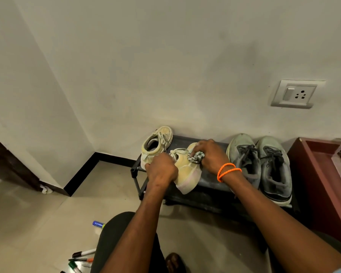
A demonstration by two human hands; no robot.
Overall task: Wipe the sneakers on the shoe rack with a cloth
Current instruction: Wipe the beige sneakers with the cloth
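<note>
Gripping cream sneaker, left hand, cloth apparently under right hand

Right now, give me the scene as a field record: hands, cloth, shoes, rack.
left hand: grips the cream sneaker being cleaned
right hand: holds the cloth against that sneaker
other cream sneaker: on rack, left rear, untouched
grey sneakers: pair on rack, right side
shoe rack: black, against wall
</note>
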